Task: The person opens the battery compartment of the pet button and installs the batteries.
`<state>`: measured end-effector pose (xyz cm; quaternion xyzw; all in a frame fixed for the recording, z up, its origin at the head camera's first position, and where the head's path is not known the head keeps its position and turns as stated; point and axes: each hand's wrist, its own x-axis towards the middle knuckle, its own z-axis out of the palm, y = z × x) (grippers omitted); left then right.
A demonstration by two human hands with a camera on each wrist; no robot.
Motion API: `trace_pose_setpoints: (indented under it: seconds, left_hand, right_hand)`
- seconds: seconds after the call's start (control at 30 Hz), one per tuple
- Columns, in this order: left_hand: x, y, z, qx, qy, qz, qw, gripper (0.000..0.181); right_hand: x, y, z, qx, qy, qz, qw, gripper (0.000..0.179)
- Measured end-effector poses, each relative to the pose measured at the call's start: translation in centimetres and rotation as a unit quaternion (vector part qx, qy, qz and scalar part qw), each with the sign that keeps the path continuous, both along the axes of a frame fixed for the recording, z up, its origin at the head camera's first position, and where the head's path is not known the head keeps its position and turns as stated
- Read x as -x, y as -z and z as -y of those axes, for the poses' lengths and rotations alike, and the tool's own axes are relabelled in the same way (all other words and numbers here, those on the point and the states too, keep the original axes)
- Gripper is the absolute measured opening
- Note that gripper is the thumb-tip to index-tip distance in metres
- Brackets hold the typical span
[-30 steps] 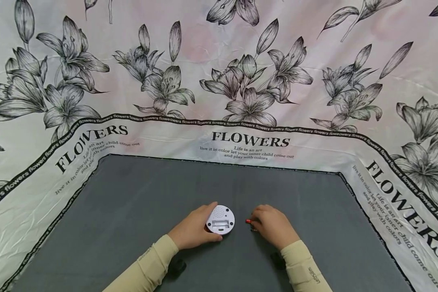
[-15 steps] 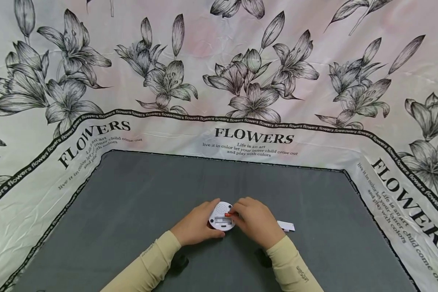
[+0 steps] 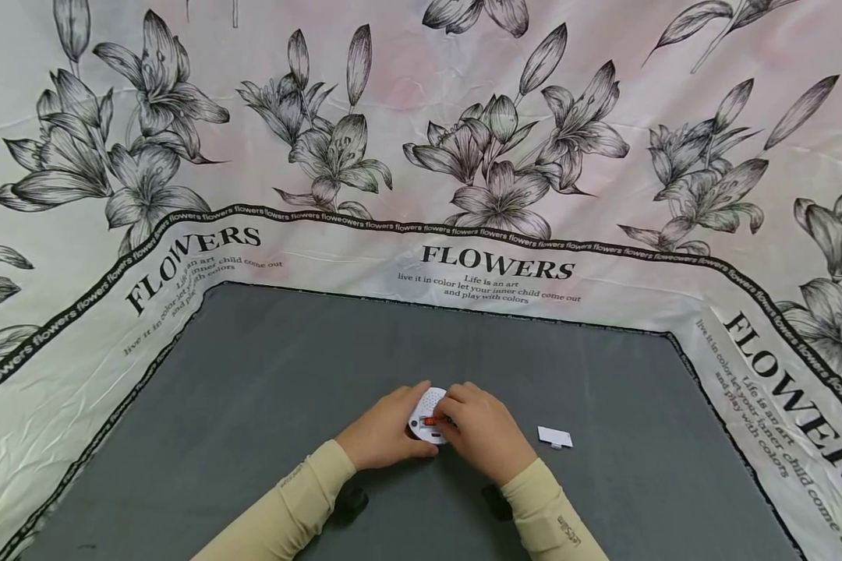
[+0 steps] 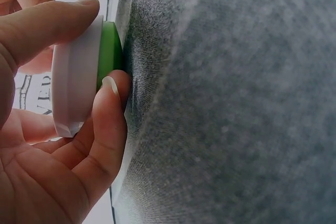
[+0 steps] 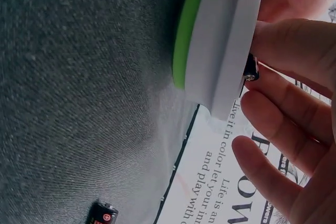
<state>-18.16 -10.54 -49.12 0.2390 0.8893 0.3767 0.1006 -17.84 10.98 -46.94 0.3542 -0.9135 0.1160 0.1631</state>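
Observation:
My left hand [image 3: 386,428] grips a round white device [image 3: 426,405] by its rim, thumb on one side and fingers on the other. Its perforated back with a battery slot faces up, and a green face [image 4: 109,51] is turned to the cloth. The right hand [image 3: 487,432] pinches a red and black battery [image 3: 431,421] at that slot; its dark end [image 5: 252,69] shows beside the fingers in the right wrist view. The right fingers hide part of the slot. A second battery [image 5: 102,213] lies on the cloth there.
A small white battery cover [image 3: 555,437] lies on the dark grey cloth [image 3: 323,343] right of the right hand. Dark objects [image 3: 351,505] sit beneath both wrists. Floral-printed white fabric [image 3: 351,257] borders the grey area.
The right hand came left from beside the device with the battery, which is now lower at the slot. The battery cover came into sight. The left hand kept its grip.

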Motion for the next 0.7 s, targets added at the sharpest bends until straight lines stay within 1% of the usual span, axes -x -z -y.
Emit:
trace_pose_setpoints:
  seconds: [0.13,0.27,0.37,0.57,0.7]
  left_hand:
    - [0.0,0.0,0.0,0.001,-0.001,0.001,1.0,0.099]
    - [0.0,-0.1,0.0,0.006,-0.003,0.004,1.0,0.1]
    - [0.0,0.0,0.0,0.007,-0.006,0.006,0.9999,0.101]
    - [0.0,-0.1,0.1,0.005,-0.007,0.007,0.9999,0.101]
    - [-0.1,-0.1,0.0,0.004,-0.006,0.003,1.0,0.101]
  right_hand:
    - [0.0,-0.1,-0.3,0.01,0.001,0.003,0.9999,0.018]
    - [-0.1,-0.5,-0.8,0.019,0.018,0.013,0.9996,0.02]
    - [-0.1,-0.6,-1.1,0.021,0.026,0.031,0.9989,0.021]
    - [0.0,-0.7,-1.1,0.037,0.022,0.076,0.9962,0.02]
    - [0.0,-0.7,-1.0,0.047,0.028,0.092,0.9943,0.021]
